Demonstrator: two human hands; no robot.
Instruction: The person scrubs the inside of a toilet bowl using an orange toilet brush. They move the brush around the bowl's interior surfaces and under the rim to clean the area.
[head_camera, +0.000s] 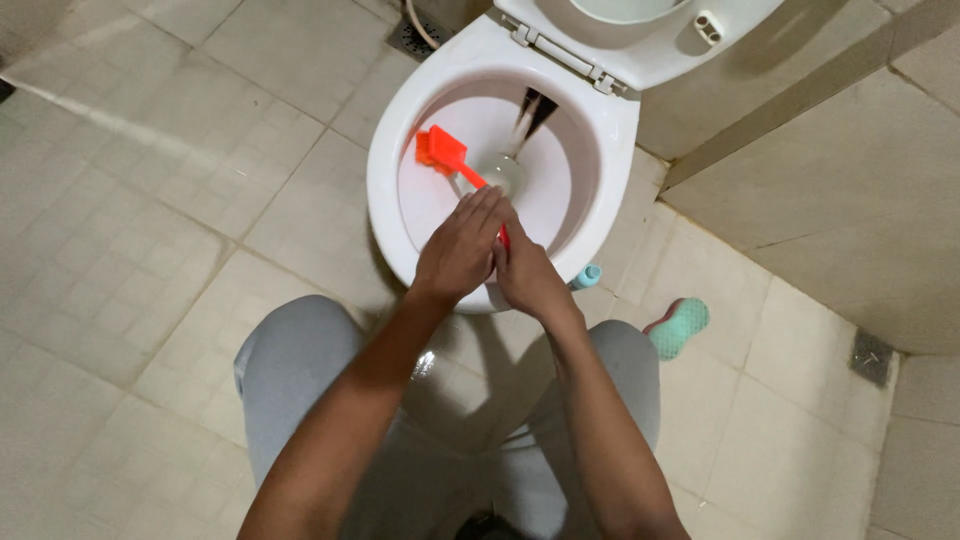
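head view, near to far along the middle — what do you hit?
Grey-trousered knees → left hand and right hand gripping the handle → orange toilet brush in the toilet bowl → raised toilet seat.

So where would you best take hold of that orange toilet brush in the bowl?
By its long handle, near the end over the bowl's near rim, coming from the person's side. The orange toilet brush slants with its head down inside the white toilet bowl, so only the handle is reachable. Both the left hand and right hand close there.

Glossy white ceramic toilet bowl (600, 130); inside it bright orange plastic brush (441, 152); around it matt beige floor tiles (150, 200), rough grout.
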